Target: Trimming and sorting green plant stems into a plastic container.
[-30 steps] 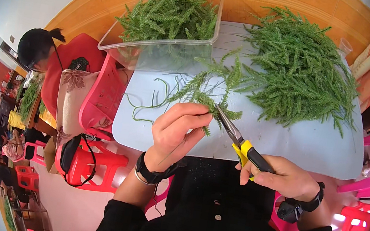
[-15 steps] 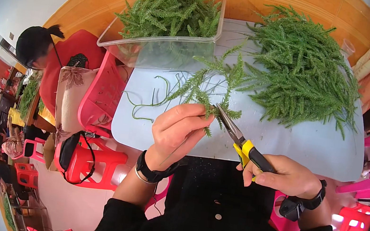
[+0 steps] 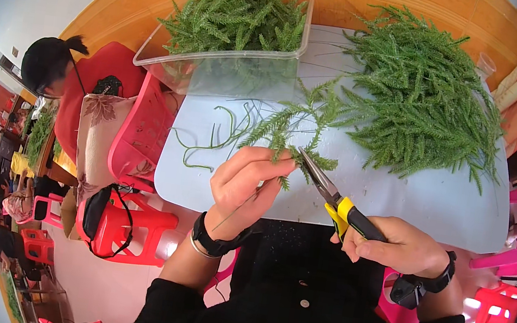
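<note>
Green sprig (image 3: pixel 266 129): held over the table (image 3: pixel 411 211), inward of the near edge and left of centre, with fronds spreading toward the far edge. Pinched near its base in the left hand (image 3: pixel 245 183), fingertips together and clamped on the stem; a thin, dark length of stem trails below, toward the wrist. Pliers (image 3: pixel 344 208), yellow and black with long tapered metal jaws: gripped in the right hand (image 3: pixel 396 244), fingers wrapped round the handles above the near edge; tips pointing up and left, at the sprig, just beside the left fingertips. Cannot tell whether the tips nip the stem or merely lie against it. Clear plastic box (image 3: pixel 244 79): at the far left corner of the table, filled above its rim with green sprays (image 3: pixel 240 15). Large heap of matching sprigs (image 3: pixel 415 98): spread from the far edge down along the right edge. Curved bare stems (image 3: pixel 197 166): lying loose near the left edge, below the box. Small clear cup (image 3: pixel 485 65): at the far right corner, beside the heap. Pink chair (image 3: pixel 137 123): just beyond the left edge.
</note>
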A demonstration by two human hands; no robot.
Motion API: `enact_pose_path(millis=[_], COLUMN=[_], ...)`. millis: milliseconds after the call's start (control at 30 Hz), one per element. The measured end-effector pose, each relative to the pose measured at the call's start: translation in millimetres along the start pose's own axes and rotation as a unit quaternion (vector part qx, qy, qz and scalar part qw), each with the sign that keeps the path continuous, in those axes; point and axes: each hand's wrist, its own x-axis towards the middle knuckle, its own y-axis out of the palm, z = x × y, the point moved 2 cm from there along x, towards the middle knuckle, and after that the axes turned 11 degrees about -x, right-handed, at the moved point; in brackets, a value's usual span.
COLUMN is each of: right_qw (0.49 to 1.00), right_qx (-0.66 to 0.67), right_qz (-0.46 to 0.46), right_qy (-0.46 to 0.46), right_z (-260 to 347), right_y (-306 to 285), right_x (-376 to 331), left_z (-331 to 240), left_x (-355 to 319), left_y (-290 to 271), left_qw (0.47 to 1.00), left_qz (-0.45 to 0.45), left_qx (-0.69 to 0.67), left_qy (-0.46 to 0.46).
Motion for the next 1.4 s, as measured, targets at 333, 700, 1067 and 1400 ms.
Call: enact_pose_path(millis=[333, 700, 1067, 1400], right_qw=[0.999, 0.983, 0.996, 1.0], right_qx=[-0.025, -0.155, -0.083, -0.015], right_qz=[-0.024, -0.081, -0.02, 0.01], right_qy=[0.019, 0.062, -0.013, -0.016], right_z=[0, 20, 2, 3], right_y=[2, 8, 6, 9], right_x=[0, 3, 5, 6], left_z=[0, -4, 5, 9], left_x=[-2, -2, -12, -16], left_y=[3, 8, 13, 13], left_qw=[0.996, 0.898, 0.864, 0.862], left_qz=[-0.043, -0.1, -0.117, -0.114], left_qx=[-0.048, -0.331, -0.416, -0.416], left_qy=[-0.062, -0.27, -0.258, -0.266])
